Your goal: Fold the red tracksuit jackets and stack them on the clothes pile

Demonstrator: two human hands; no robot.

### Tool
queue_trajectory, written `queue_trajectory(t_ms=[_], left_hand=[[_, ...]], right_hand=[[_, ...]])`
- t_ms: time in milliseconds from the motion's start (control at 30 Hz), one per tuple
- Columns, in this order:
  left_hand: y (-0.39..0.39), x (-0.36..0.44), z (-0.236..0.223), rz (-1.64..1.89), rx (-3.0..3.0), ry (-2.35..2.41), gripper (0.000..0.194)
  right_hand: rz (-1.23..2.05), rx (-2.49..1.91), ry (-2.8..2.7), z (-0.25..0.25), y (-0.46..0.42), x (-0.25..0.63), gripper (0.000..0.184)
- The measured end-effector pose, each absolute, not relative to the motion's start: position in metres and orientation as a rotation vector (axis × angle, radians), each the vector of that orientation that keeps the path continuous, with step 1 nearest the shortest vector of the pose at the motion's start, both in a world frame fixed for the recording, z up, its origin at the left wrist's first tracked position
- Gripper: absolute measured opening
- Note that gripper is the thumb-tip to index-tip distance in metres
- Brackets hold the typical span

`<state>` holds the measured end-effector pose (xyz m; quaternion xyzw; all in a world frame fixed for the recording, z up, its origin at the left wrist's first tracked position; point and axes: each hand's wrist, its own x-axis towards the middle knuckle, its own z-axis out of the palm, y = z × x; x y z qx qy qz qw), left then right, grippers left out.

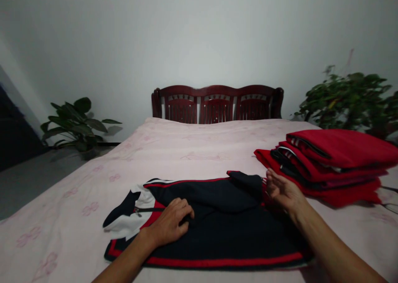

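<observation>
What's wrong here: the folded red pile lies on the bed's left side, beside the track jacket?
The folded red pile lies on the bed's right side, not its left, as the head view shows; it is beside the track jacket.

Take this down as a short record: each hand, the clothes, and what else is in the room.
left hand: on the navy jacket, fingers curled on the fabric
right hand: open, raised at the jacket's far edge
jacket trim: red and white, with a zip
stack of folded clothes: mostly red, on the bed, right of the jacket
bed: pink quilt, dark red wooden headboard
plants: one leafy plant left of the bed, another right
</observation>
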<state>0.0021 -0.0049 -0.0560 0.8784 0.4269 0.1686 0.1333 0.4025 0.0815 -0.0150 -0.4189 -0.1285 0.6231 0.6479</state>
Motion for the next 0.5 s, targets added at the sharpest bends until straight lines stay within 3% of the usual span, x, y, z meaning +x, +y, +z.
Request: queue_trajectory(t_ms=[100, 233, 333, 433, 500], left_hand=[[-0.001, -0.007, -0.043, 0.543, 2.437, 1.244, 0.011], [0.021, -0.028, -0.034, 0.694, 2.411, 1.64, 0.021], [0.035, -0.04, -0.041, 0.509, 2.334, 2.116, 0.03], [0.039, -0.045, -0.056, 0.214, 2.121, 2.382, 0.052], [0.037, -0.047, -0.064, 0.098, 2.052, 2.395, 0.055]], right_hand=[[1.391, -1.174, -0.411, -0.014, 0.082, 0.399, 0.024], [0.913, -1.615, -0.867, -0.02, 0.093, 0.393, 0.033], [0.635, -1.929, -1.382, -0.021, 0.108, 0.387, 0.048], [0.435, -2.231, -1.706, -0.022, 0.118, 0.376, 0.063], [0.453, -2.274, -1.788, -0.025, 0.121, 0.371, 0.06]])
